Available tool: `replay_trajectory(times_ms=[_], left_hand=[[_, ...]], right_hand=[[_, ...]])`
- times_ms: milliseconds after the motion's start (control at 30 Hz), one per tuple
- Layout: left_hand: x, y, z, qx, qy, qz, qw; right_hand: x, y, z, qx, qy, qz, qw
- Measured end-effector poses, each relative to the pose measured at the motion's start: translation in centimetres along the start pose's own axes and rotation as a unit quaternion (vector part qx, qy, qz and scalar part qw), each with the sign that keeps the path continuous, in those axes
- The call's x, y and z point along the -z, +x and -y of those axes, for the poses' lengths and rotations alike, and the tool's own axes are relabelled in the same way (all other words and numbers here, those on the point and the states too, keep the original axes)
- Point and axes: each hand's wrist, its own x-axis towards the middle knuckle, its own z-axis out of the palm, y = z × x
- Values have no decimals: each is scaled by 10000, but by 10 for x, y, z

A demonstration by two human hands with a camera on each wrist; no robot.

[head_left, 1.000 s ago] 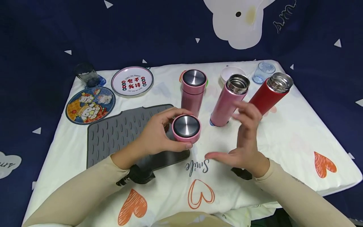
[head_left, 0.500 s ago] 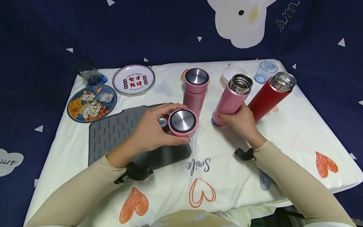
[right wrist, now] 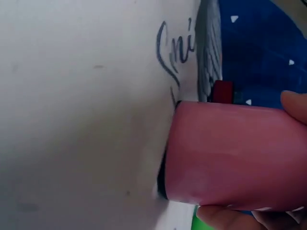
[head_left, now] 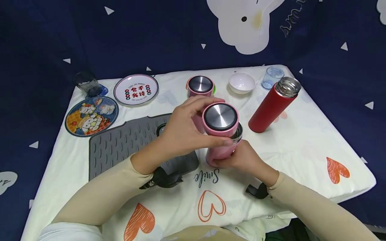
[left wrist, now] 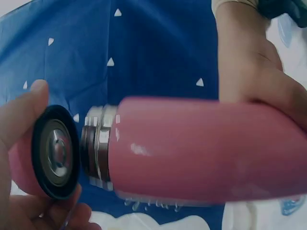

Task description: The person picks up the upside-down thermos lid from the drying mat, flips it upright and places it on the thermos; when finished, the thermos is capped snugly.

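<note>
My left hand (head_left: pixel 181 132) holds a pink lid (head_left: pixel 220 117) with a brushed-metal top, thumb on the near side, fingers on the far side. Directly under it is an uncapped pink thermos bottle (head_left: pixel 217 153), gripped around the body by my right hand (head_left: pixel 248 160). In the left wrist view, the lid's dark-rimmed underside (left wrist: pixel 56 152) faces the bottle's steel neck (left wrist: pixel 98 146), a narrow gap between them. The right wrist view shows the pink bottle's base (right wrist: pixel 192 153) close over the cloth. A capped pink thermos (head_left: pixel 200 84) stands behind, partly hidden by my left hand.
To the right stands an uncapped red thermos (head_left: pixel 271 108). A white bowl (head_left: pixel 241 83) and a blue glass (head_left: pixel 272 77) are behind. On the left are a grey ridged mat (head_left: pixel 120 147), a printed plate (head_left: pixel 135 89), a cartoon-patterned round mat (head_left: pixel 91 117) and a dark glass (head_left: pixel 87 83).
My right hand has gripped the uncapped pink thermos and brought it left and nearer, away from beside the red one. The left hand has moved right with the lid, over the bottle's mouth.
</note>
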Motion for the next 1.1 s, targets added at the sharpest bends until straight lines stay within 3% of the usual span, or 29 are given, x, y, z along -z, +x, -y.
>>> replay_trajectory(times_ms=[167,367,633,700,800,900,1000,1100], left_hand=[[-12,13,1,169,537,240,9981],[-13,19,11,168,1024,382,9939],[-8,12,25,33,-181,734,9971],[-10,11,26,-51,-113,723,9973],[-15,12,26,-256,213,418,9986],[-20,12,29,-436,214,247,9985],[-23,8,33,-519,-23,385,9979],[-25,4,34,-516,77,354,9980]], right_hand=[[-2,4,7,-57,-76,-11,10000],[1,15,7,166,-199,-135,9996],[-1,19,1,148,114,1,9998],[0,20,2,247,108,33,9996],[1,21,2,428,77,36,9990],[2,19,0,389,-6,-31,9992],[0,13,-3,177,-214,-16,9996],[-2,9,-5,201,-171,84,9996]])
